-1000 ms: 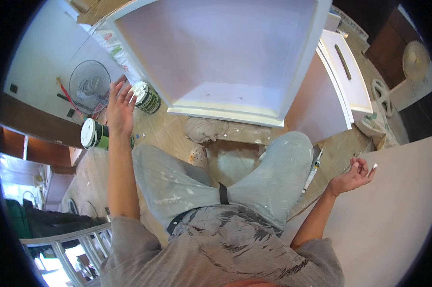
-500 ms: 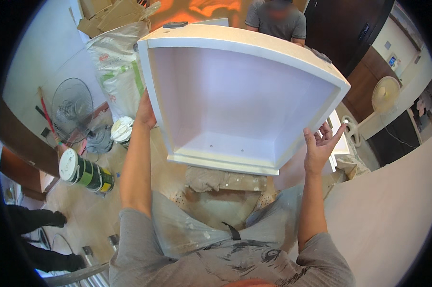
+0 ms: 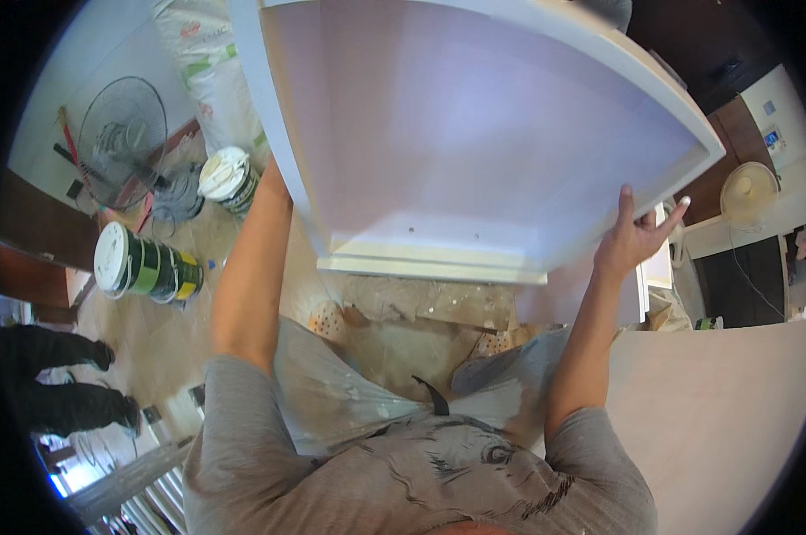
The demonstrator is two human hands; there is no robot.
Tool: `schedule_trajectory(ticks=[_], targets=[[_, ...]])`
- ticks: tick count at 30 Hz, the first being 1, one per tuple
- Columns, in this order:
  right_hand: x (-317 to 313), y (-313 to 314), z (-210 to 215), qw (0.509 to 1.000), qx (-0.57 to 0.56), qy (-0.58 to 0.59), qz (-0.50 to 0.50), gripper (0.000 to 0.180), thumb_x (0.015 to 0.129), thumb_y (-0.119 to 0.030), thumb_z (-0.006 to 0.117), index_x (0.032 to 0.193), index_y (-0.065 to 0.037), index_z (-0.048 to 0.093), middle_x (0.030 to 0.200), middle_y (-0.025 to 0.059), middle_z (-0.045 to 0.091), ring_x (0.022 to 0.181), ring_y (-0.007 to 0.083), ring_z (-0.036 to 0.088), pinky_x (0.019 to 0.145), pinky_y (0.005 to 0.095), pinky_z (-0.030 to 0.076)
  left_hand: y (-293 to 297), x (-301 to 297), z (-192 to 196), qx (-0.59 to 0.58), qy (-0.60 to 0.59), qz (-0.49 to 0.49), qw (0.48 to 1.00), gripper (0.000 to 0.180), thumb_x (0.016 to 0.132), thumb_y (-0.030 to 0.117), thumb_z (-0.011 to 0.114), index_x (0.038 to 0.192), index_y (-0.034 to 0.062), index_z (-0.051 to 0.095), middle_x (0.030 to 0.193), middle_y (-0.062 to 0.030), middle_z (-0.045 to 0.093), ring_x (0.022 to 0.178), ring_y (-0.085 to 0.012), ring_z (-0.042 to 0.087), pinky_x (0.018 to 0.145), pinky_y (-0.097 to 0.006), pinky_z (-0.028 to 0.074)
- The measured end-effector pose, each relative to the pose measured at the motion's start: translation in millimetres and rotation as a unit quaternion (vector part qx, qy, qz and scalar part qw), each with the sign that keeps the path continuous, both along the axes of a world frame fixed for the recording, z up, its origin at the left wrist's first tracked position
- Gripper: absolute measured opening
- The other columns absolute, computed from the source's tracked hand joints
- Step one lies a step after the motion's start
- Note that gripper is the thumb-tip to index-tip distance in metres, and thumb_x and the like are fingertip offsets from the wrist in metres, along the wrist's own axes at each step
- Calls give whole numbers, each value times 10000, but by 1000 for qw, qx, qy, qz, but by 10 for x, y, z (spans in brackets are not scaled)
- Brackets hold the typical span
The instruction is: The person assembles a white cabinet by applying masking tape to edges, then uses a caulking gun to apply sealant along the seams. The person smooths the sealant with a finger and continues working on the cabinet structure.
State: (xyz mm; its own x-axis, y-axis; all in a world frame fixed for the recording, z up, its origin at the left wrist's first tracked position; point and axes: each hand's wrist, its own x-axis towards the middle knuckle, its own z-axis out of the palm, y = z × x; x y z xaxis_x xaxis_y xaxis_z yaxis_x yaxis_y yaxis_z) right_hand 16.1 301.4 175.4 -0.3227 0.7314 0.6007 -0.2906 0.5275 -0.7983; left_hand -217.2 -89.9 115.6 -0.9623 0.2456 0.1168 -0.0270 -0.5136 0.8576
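I hold up a large white open-fronted cabinet box (image 3: 501, 116) between both arms, its hollow side toward me. Two small dark holes show in its inner panel near the lower edge. My left hand (image 3: 275, 181) supports the left side wall; most of it and its fingers are hidden behind that wall. At the lower right edge, my right hand (image 3: 630, 241) grips the box, thumb up against the rim and one finger, with white on its tip, sticking out. The top of the box runs out of the picture.
On the left stand two paint buckets, one dark green (image 3: 149, 263) and one white-lidded (image 3: 229, 178), near a standing fan (image 3: 122, 138) and a white sack (image 3: 209, 76). Another person's dark-trousered legs (image 3: 60, 374) are at far left. A pale board (image 3: 724, 401) spans the right.
The box has come up and nearer, filling more of the view. My hands have risen with it, the right one also shifting to the right. The person beyond is now mostly hidden.
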Motion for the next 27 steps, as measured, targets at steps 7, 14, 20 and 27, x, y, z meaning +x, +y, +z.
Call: schedule_trajectory(ticks=[7, 14, 20, 27], targets=[[-380, 413, 54, 994, 13, -76, 82, 1125, 874, -21, 836, 1664, 19, 36, 1229, 257, 719, 1145, 258, 686, 1059, 323, 455, -222, 708, 69, 6, 25, 55, 998, 609, 1073, 568, 529, 1321, 21, 626, 1179, -62, 700, 986, -143, 661, 863, -303, 548], [-462, 639, 157, 983, -38, -105, 148, 1194, 871, 23, 820, 1669, -26, -67, 1435, 307, 566, 1282, 345, 626, 1114, 418, 451, -189, 1140, 173, 12, 5, 25, 1000, 684, 1004, 637, 618, 1252, 3, 681, 1136, -65, 718, 1013, -144, 651, 909, -293, 513], [93, 122, 121, 982, -120, -34, 138, 955, 927, 22, 727, 1642, -27, 96, 1331, 225, 622, 1176, 288, 665, 1035, 433, 551, -368, 1032, 123, -69, -13, 24, 997, 786, 948, 727, 617, 1298, 26, 684, 1239, -93, 696, 1223, -216, 575, 1127, -384, 374], [1153, -1394, -371, 912, 13, -216, 348, 701, 925, 78, 649, 1549, -6, 341, 1195, 173, 666, 999, 208, 685, 901, 350, 585, -452, 867, 62, -65, -17, -4, 998, 702, 948, 814, 486, 995, 143, 687, 920, 1, 646, 921, -166, 539, 884, -328, 376]])
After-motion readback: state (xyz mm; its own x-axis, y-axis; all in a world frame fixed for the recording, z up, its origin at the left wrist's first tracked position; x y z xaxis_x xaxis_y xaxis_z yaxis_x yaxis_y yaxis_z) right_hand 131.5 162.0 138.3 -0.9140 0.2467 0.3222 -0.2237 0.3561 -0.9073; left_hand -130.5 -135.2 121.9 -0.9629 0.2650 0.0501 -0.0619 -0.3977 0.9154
